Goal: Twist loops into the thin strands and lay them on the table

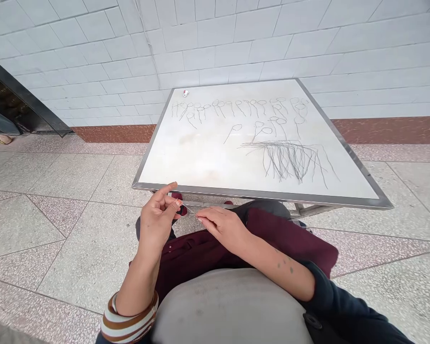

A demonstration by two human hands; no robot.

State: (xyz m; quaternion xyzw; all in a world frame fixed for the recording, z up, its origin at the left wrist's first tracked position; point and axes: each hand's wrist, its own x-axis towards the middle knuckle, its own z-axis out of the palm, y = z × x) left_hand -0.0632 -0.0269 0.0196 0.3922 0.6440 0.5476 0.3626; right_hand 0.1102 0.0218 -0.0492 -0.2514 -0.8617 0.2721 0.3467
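Observation:
My left hand (156, 223) pinches one end of a thin pale wire (189, 209) between thumb and forefinger, its other fingers partly curled behind. The fingertips of my right hand (224, 228) are pressed together at the wire's other end. Both hands are in front of the near edge of a white-topped table (186, 157), above my lap. A heap of dark, thin wire pieces (290, 160) lies on its right half. Behind the heap are several wires bent into a loop with a straight tail (261, 125), most in a row along the back.
A small white and red object (185, 93) sits at the table's back left corner. The table has a grey metal rim (236, 191) and stands against a white tiled wall (215, 52). Dark red cloth (286, 234) covers my lap. A doorway (14, 100) is at far left.

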